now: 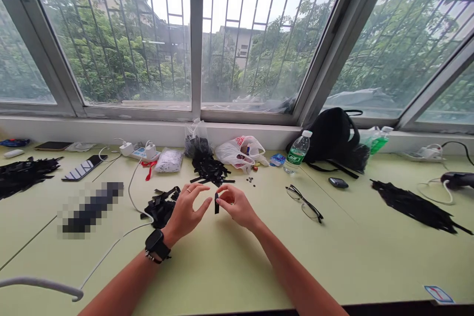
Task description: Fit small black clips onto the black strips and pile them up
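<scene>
Between the thumb and fingers of my right hand [234,203] is a short black strip [217,204], held upright over the table. My left hand [189,207] is just left of it, thumb and fingers apart, with nothing in its grasp. A heap of black strips [159,210] lies beside and partly behind my left hand. Beyond both hands, a second pile of black strips [211,169] spreads out from a clear plastic bag [197,139]. Several small dark pieces [251,180] lie to the right of that pile.
Glasses [305,204] and a water bottle [297,153] stand or lie to the right, near a black backpack [329,138]. More black strips [416,206] lie far right. A white cable [111,247] crosses the left side from a power strip [139,153]. A phone [84,168] lies back left.
</scene>
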`<action>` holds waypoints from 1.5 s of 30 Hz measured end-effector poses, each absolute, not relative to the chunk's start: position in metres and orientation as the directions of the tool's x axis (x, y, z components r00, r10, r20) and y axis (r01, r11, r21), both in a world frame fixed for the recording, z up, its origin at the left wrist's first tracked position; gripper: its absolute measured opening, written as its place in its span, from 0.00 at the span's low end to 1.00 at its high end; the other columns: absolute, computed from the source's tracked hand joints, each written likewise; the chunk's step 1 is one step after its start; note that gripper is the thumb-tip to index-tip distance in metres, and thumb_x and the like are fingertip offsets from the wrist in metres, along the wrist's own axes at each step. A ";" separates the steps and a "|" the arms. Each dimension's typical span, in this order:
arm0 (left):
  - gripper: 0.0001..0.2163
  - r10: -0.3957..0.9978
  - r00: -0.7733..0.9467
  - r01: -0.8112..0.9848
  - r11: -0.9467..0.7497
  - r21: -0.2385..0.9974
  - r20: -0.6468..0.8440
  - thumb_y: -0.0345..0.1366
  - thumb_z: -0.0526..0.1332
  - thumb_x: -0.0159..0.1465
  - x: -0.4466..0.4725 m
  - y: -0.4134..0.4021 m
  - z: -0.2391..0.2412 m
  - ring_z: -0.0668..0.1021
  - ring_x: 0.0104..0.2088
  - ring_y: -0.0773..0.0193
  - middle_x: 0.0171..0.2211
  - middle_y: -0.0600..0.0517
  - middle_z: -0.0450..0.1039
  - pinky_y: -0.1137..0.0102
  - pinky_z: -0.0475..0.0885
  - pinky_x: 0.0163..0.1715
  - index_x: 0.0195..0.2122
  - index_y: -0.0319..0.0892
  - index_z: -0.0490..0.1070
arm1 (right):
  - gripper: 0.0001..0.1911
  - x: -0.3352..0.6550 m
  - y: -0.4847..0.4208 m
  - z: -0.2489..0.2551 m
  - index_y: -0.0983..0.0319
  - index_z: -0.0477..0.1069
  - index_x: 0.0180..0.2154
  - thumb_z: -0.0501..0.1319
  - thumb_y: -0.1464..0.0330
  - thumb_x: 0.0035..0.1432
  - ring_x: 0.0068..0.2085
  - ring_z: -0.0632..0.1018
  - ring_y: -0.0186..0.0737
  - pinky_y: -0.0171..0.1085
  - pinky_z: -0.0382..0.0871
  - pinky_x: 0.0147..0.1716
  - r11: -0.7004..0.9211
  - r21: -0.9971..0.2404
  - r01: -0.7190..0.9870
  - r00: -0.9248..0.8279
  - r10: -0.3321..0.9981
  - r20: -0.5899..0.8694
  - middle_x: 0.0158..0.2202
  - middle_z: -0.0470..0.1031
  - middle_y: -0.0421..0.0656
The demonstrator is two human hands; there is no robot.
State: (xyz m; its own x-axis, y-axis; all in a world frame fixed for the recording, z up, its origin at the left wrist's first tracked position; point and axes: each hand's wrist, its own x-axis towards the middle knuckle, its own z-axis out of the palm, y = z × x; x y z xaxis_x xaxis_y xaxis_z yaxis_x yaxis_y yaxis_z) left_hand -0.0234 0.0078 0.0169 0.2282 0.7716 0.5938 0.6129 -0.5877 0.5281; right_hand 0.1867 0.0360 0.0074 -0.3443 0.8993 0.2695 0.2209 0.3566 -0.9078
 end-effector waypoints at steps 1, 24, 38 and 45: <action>0.12 0.764 0.254 0.602 -0.605 0.521 0.593 0.40 0.60 0.71 -0.023 0.007 0.018 0.74 0.55 0.53 0.52 0.49 0.76 0.55 0.70 0.58 0.54 0.50 0.75 | 0.14 0.188 0.036 0.009 0.60 0.70 0.44 0.65 0.61 0.60 0.33 0.78 0.39 0.37 0.71 0.34 0.333 -0.924 0.188 -0.347 0.903 0.255 0.31 0.79 0.41; 0.08 0.875 0.165 0.475 -0.474 0.741 0.455 0.41 0.63 0.67 -0.022 0.013 0.011 0.80 0.37 0.60 0.35 0.52 0.81 0.66 0.73 0.37 0.35 0.45 0.78 | 0.10 0.186 0.022 0.028 0.59 0.79 0.40 0.66 0.61 0.61 0.46 0.80 0.43 0.42 0.76 0.48 0.379 -0.917 0.125 -0.535 0.804 0.259 0.48 0.78 0.46; 0.07 0.826 0.163 0.658 -0.499 0.565 0.540 0.37 0.58 0.70 -0.022 0.009 0.011 0.78 0.44 0.54 0.40 0.51 0.80 0.59 0.73 0.46 0.40 0.48 0.76 | 0.27 0.192 0.037 0.012 0.54 0.70 0.61 0.64 0.55 0.62 0.44 0.81 0.43 0.40 0.79 0.38 0.397 -0.865 0.305 -0.302 0.902 0.308 0.61 0.72 0.49; 0.15 0.856 0.078 0.919 -0.260 0.295 0.511 0.30 0.55 0.67 -0.052 0.025 0.001 0.73 0.54 0.44 0.56 0.44 0.74 0.52 0.70 0.50 0.51 0.46 0.75 | 0.13 0.205 0.045 0.015 0.59 0.79 0.42 0.62 0.59 0.64 0.37 0.80 0.42 0.39 0.75 0.34 0.464 -0.756 0.462 -0.282 0.885 0.371 0.43 0.81 0.46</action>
State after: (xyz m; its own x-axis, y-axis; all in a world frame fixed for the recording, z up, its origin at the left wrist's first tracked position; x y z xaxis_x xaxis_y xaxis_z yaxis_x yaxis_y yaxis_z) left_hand -0.0522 0.0251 0.0008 0.0779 0.8559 0.5112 0.9193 -0.2601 0.2954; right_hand 0.2049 0.0450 0.0148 -0.2823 0.8848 0.3708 0.4615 0.4641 -0.7560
